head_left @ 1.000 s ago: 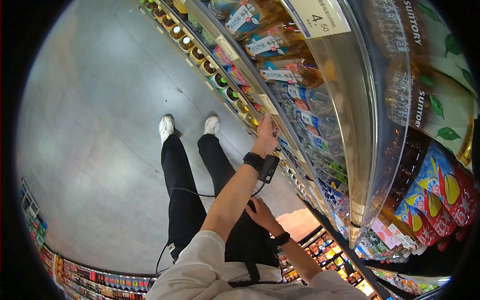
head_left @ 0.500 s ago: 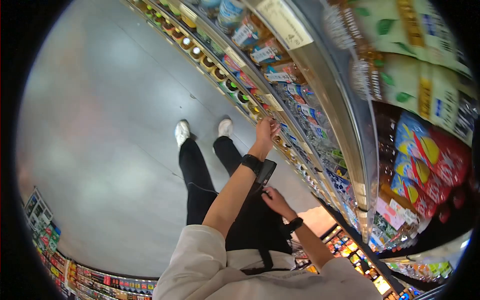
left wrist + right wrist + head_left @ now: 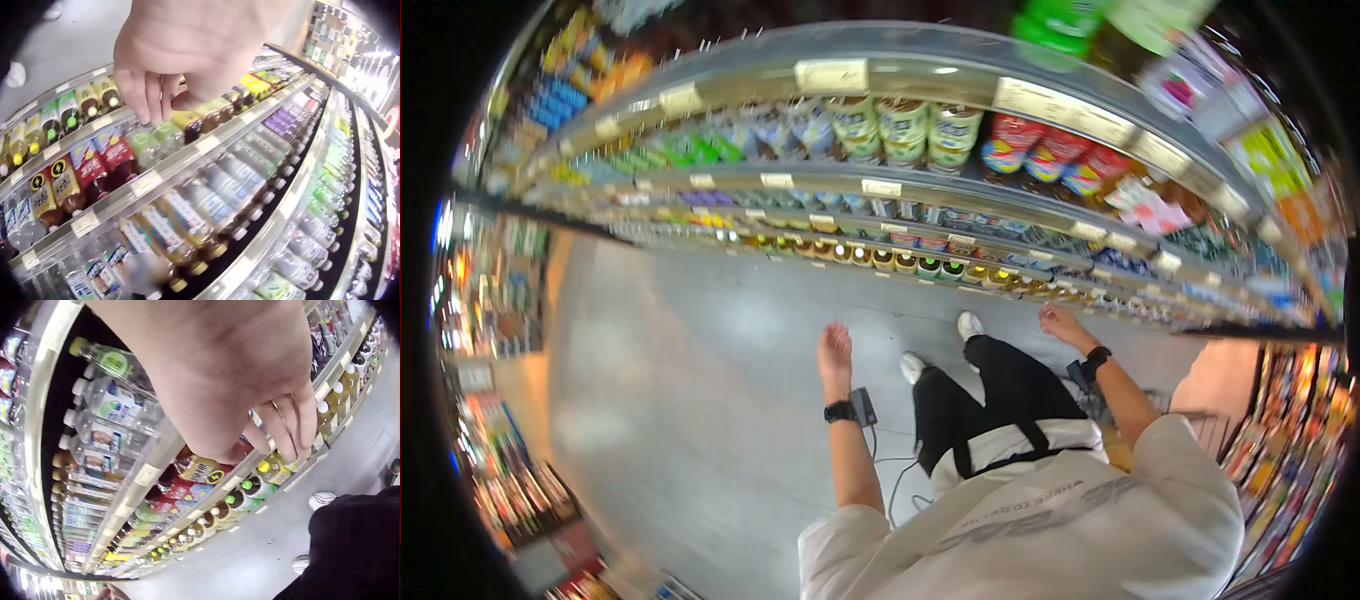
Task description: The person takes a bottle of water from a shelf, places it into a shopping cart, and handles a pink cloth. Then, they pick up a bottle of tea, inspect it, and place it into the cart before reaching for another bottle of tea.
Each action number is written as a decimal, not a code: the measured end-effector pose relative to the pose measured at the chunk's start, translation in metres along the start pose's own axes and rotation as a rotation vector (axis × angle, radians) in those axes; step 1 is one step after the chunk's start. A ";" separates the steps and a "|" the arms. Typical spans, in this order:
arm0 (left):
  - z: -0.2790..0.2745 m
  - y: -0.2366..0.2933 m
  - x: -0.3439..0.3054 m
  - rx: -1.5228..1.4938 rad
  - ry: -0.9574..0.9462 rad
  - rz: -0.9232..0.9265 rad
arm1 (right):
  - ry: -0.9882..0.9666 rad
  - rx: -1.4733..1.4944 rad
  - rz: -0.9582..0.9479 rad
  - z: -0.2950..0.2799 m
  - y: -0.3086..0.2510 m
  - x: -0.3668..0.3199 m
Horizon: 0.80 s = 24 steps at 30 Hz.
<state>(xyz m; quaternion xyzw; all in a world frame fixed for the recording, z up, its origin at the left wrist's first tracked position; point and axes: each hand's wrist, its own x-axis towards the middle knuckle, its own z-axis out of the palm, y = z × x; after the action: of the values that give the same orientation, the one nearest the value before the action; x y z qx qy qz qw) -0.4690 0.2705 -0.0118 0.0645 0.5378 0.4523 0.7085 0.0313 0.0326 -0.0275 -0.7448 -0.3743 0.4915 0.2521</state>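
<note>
Over the grey floor in the head view, my left hand [image 3: 835, 350] hangs with loosely bent fingers and holds nothing. My right hand [image 3: 1060, 320], loosely curled and also empty, is near the lowest shelf's front edge at the right. The left wrist view has the left hand [image 3: 181, 62] with fingers pointing down, in front of rows of drink bottles [image 3: 169, 228]. In the right wrist view the right hand [image 3: 250, 394] has its fingers bent inward, with bottles [image 3: 112, 406] on the shelves behind it. Neither hand visibly touches a bottle.
Curved drink shelves [image 3: 880, 185] with price tags span the upper head view. Grey floor [image 3: 690, 370] extends left of my legs, and black trousers [image 3: 1025, 380] and white shoes are below the shelves. More stocked shelves [image 3: 1290, 440] stand at the right, others at the left.
The view has turned, so the shelves now run across the top. My left hand has moved from the shelf edge to over the floor; my right hand now appears near the lower shelf.
</note>
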 end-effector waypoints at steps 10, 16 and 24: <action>-0.149 0.071 -0.033 0.055 0.048 -0.044 | 0.422 -0.008 -0.149 -0.004 -0.062 -0.192; -0.118 0.033 -0.079 0.271 -0.136 0.103 | 0.731 -0.068 -0.196 -0.024 -0.050 -0.284; 0.004 -0.024 -0.255 0.861 -0.358 0.176 | 0.908 0.018 -0.219 -0.032 0.020 -0.376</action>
<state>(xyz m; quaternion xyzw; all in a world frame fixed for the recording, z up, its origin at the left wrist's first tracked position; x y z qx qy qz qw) -0.4550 0.0775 0.1553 0.4748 0.5384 0.2284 0.6577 -0.0218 -0.2830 0.1744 -0.8384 -0.2983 0.0893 0.4474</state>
